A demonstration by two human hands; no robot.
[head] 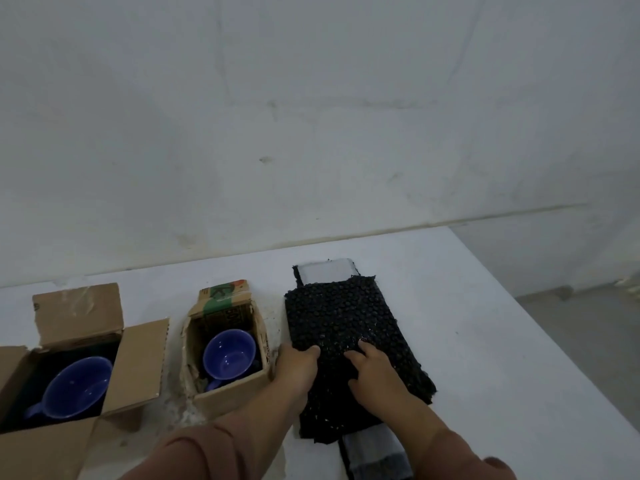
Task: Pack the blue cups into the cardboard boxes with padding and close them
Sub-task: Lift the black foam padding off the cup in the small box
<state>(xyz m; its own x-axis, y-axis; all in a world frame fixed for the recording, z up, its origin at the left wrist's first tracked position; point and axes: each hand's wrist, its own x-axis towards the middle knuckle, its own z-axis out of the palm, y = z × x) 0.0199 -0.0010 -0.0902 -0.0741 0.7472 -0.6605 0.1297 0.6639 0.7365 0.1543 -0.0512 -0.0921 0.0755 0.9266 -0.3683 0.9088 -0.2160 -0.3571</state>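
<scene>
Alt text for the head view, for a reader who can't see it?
Both hands are on a sheet of black bubble wrap lying on a white table: the left hand holds its left edge, the right hand rests on top. To the left, an open large box holds a blue cup and an open small box holds a second cup.

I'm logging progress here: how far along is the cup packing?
Done: the left cup sits in the left box, the right cup in the right box. In hand: left hand and right hand on the black bubble wrap. Remaining: top padding, closing both boxes.
</scene>
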